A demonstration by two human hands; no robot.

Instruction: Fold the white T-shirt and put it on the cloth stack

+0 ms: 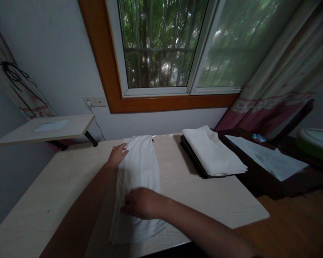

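A long folded white cloth (141,163), perhaps a garment, lies lengthwise on the pale wooden table (204,200). At its far left edge rests my left hand (117,156), thumb and fingers apart on the fabric. My right hand (144,203) is over the nearer part of the cloth, slightly blurred. Its fingers curl down against the fabric near the left-hand fold, and the fingertips are partly hidden. To the right sits a stack with a folded white cloth (214,154) on top and a black folded one (192,156) beneath.
A small raised shelf (51,127) stands at the table's back left. Behind the table are a wall socket (94,102) with a plugged-in cable and a window (164,46). Beyond the right edge lies a paper sheet (269,157) on a dark surface, near a curtain (274,82).
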